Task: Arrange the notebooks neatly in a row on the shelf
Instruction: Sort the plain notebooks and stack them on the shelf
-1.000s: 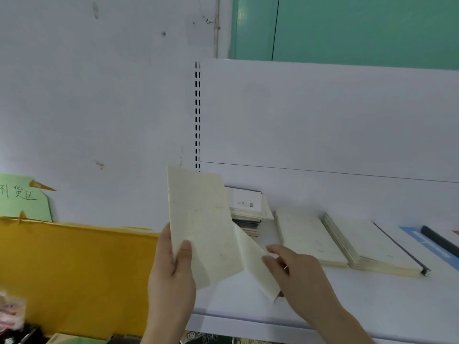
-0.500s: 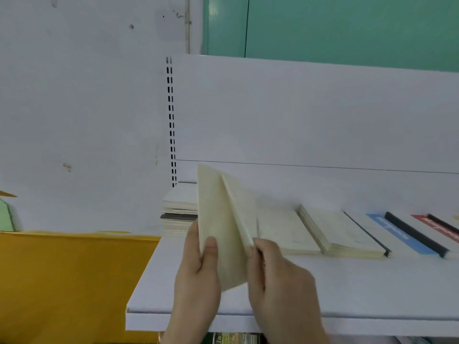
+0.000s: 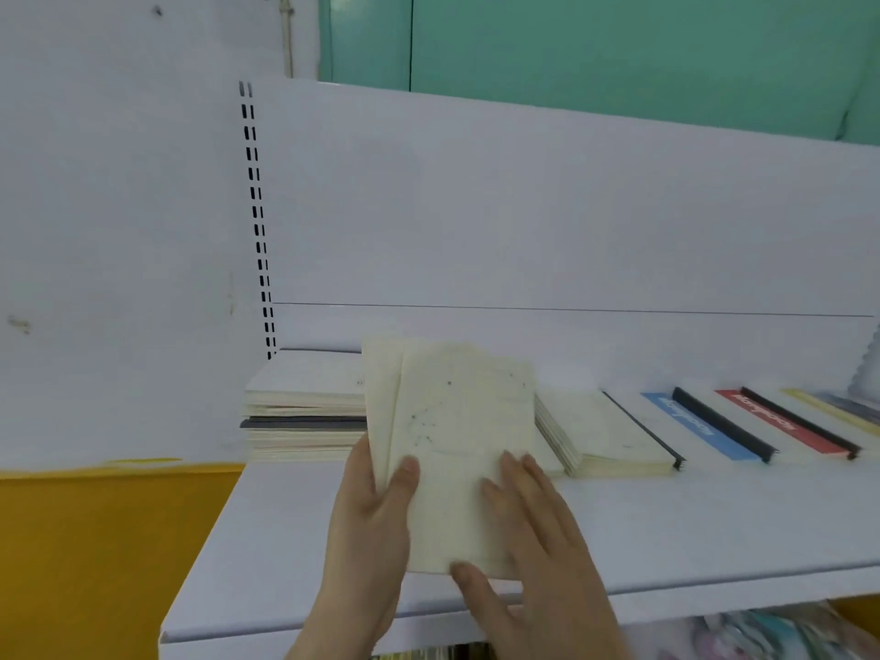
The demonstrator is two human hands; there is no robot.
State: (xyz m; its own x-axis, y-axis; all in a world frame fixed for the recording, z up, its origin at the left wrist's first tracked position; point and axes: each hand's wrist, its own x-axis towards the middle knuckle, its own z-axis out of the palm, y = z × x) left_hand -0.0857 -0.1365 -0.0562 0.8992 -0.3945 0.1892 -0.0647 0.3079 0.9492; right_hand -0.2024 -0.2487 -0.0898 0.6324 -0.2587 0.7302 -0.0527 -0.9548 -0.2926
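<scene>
I hold two thin cream notebooks (image 3: 457, 435) together above the white shelf (image 3: 690, 526), one fanned slightly behind the other. My left hand (image 3: 371, 521) grips their left edge, thumb on the front cover. My right hand (image 3: 533, 526) rests flat on the front cover with its thumb under the bottom edge. Behind them, a stack of notebooks (image 3: 305, 407) sits at the shelf's left end. To the right lies a row of cream notebooks (image 3: 614, 435), overlapping like tiles.
Further right on the shelf lie notebooks with a blue band (image 3: 685, 423), a red band (image 3: 771, 416) and a yellow band (image 3: 828, 412). The white back panel (image 3: 524, 207) rises behind. A yellow surface (image 3: 95, 554) is at lower left; coloured goods show below the shelf.
The two notebooks were held apart, one in each hand, then brought together. Now they overlap, cover facing me, lower over the shelf. My view has shifted right and closer.
</scene>
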